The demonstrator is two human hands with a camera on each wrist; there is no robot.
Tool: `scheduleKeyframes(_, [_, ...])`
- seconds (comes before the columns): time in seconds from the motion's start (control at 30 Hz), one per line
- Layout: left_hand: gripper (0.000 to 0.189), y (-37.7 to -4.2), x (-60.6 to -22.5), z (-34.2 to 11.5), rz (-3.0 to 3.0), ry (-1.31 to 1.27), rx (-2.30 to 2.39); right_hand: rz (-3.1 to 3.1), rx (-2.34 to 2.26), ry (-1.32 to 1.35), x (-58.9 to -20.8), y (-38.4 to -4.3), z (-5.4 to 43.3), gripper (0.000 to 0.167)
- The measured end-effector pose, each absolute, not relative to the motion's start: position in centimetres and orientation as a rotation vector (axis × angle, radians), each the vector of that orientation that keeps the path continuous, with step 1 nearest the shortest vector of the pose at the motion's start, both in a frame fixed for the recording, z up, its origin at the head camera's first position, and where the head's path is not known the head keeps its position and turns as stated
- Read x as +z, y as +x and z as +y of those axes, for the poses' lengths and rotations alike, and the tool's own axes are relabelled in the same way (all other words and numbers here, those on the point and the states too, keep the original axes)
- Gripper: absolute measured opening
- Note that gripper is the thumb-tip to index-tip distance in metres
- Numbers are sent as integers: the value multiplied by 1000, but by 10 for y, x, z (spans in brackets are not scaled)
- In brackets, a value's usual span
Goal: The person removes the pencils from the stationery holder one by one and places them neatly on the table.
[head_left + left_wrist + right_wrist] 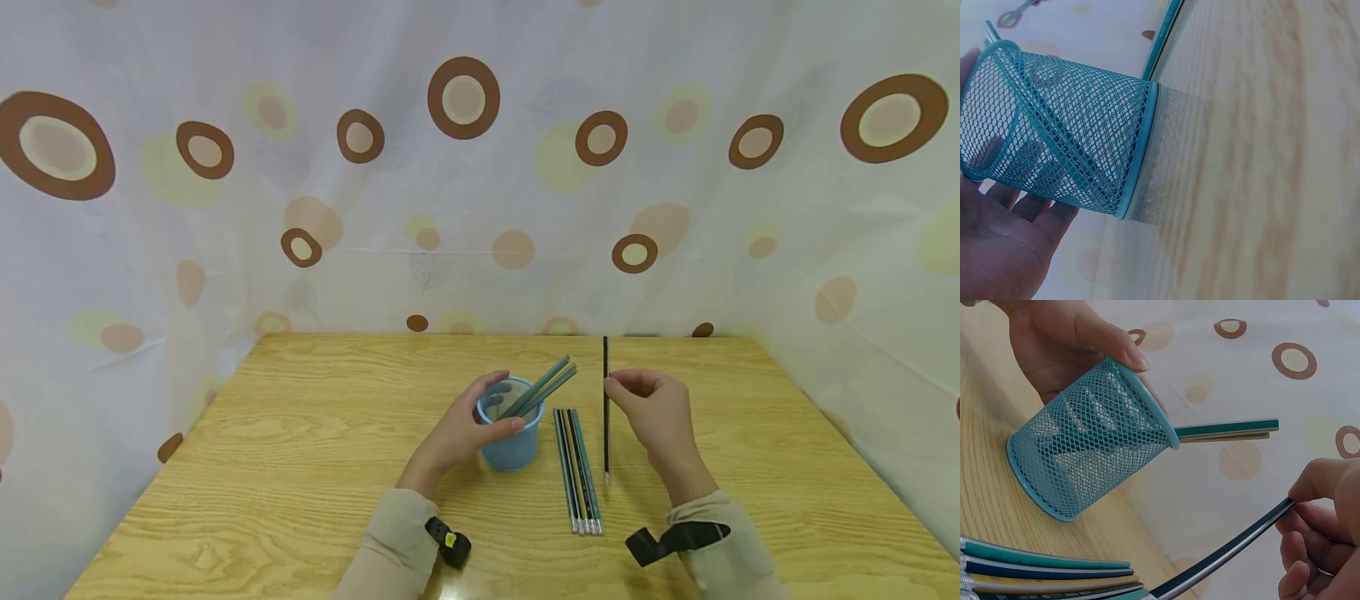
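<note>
My left hand [457, 432] grips a light blue mesh pencil cup [512, 456], fingers around its far side and thumb at the rim. A few pencils [551, 385], mostly green, lean in the cup towards the right, their ends sticking out above the rim. To the right, my right hand [663, 421] pinches a dark pencil [607, 437] between thumb and forefinger, eraser end pointing down towards me. Between the cup and that pencil lies a row of several pencils [576, 471], green, black and yellow, side by side with erasers towards me.
All of this is on a wood-grain table [300, 467]. A pale curtain [465, 192] with brown and yellow ovals hangs behind it and along both sides. Each wrist carries a black strapped camera, such as the one [450, 543] at the left sleeve.
</note>
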State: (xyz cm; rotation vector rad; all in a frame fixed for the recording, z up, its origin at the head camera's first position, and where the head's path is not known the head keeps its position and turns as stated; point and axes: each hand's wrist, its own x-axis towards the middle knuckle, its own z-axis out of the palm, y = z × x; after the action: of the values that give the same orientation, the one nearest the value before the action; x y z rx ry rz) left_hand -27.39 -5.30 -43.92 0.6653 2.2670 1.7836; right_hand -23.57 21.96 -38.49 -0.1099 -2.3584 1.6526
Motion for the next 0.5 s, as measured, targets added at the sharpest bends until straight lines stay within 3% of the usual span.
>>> scheduleKeyframes(0.5, [70,-273,-438,-52,2248,673,1796,-2540,1627,-208,-393,-241,223,32])
